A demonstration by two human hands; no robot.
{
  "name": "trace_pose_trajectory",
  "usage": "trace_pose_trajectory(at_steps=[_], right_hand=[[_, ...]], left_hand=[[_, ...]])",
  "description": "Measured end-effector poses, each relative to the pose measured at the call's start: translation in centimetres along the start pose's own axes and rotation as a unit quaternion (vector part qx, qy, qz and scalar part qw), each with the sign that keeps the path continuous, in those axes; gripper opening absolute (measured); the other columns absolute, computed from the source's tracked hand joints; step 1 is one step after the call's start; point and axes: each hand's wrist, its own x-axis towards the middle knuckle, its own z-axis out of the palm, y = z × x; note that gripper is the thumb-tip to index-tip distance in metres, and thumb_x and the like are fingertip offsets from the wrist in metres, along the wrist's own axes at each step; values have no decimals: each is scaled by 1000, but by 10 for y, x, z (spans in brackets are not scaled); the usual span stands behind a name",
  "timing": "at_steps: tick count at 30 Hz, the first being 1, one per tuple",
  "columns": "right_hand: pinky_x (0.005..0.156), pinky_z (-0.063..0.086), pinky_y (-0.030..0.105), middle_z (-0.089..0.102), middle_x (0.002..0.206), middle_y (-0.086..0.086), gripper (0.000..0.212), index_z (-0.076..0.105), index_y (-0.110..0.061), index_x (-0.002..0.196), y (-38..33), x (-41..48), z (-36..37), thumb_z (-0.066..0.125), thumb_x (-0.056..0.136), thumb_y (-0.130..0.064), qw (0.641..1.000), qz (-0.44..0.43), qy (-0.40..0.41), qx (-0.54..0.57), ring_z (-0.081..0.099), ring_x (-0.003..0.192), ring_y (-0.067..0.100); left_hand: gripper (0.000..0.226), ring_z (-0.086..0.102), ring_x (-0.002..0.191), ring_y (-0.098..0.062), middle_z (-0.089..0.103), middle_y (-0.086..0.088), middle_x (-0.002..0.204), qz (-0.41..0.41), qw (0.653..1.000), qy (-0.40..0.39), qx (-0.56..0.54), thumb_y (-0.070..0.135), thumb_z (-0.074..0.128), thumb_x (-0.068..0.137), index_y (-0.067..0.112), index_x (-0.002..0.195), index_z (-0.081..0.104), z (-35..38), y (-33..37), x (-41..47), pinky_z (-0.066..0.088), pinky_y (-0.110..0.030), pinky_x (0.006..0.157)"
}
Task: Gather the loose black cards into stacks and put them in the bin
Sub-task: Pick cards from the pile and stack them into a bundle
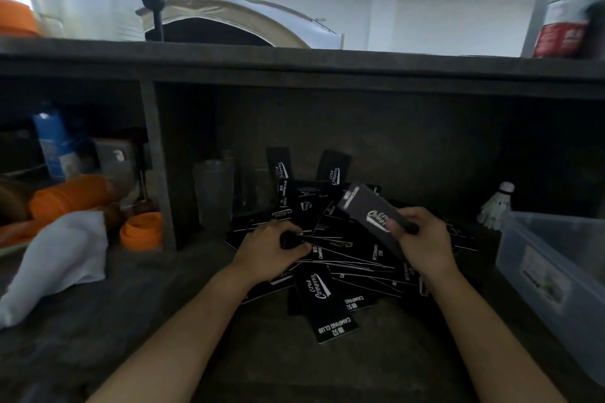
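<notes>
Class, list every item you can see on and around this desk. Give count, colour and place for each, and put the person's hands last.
loose cards: many, black with white print, piled mid-desk
card stack: one, black, raised above the pile
bin: one, clear, right edge
shuttlecock: one, white, behind the bin
tumbler: one, clear, left of the pile
cup: one, orange, by the divider
cloth: one, white, far left
bottle: one, red label, top shelf, right
left hand: grips loose cards
right hand: holds the card stack
</notes>
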Motion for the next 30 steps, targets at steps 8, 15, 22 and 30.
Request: trace_pose_trajectory(at_steps=[8, 15, 22, 30], right_hand=[[80, 45, 24, 68, 95, -1, 18, 63, -21, 96, -11, -8, 1, 76, 89, -10, 996, -45, 68, 47, 64, 93, 15], [89, 55, 35, 74, 93, -3, 14, 71, -24, 97, -4, -2, 4, 71, 93, -10, 996, -22, 5, 91, 70, 94, 19], [82, 54, 30, 75, 96, -1, 22, 71, -29, 91, -6, -8, 7, 69, 95, -7, 989, 8, -45, 143, 69, 89, 15], [77, 54, 25, 75, 98, 1, 18, 72, -24, 94, -11, -11, 7, 68, 95, -7, 986, 9, -55, 159, 69, 90, 16]], left_hand=[[66, 53, 127, -22, 57, -3, 139, -11, 993, 46, 111, 65, 54, 90, 20, 138, 56, 9, 24, 21, 44, -40, 106], [35, 62, 113, -21, 66, -5, 124, 126, 976, 7, 176, 21, 52, 99, 22, 133, 61, -7, 6, 21, 51, -36, 96], [46, 60, 107, -20, 62, -2, 113, 292, 911, 72, 281, 4, 66, 85, 14, 130, 63, -12, 13, 9, 57, -32, 74], [62, 48, 129, -17, 49, 4, 144, 102, 988, 51, 105, 64, 47, 93, 25, 140, 48, 0, 18, -1, 39, -42, 111]])
